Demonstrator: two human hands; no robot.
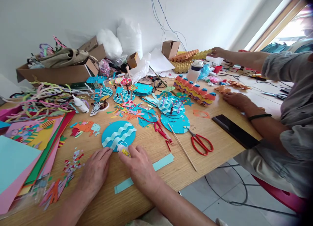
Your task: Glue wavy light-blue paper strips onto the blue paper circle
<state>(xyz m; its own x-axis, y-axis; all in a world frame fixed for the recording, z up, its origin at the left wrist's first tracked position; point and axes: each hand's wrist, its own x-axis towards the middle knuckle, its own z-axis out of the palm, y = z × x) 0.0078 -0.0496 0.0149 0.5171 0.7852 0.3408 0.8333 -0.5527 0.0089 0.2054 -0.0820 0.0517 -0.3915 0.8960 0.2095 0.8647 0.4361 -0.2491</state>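
In front of me a blue paper disc [110, 130] lies on the table, with pale wavy strips across it. My left hand [96, 165] rests at its lower left edge, fingers lying flat and touching the rim. My right hand [141, 164] is closed around a small white glue bottle [125, 151] with a yellow label, tipped over the disc's lower edge. Pale turquoise paper strips [163, 162] lie beside and under my right forearm. Red-handled scissors [201, 144] and a thin wooden stick [183, 148] are farther right.
Left are coloured paper sheets [17, 164], paper scraps [69, 165] and pipe cleaners [49, 99]. Behind the disc stand finished-looking fish pieces [123, 94]. A black phone [235, 131] and painted egg carton [194, 90] sit right, near another person's arms [254, 105].
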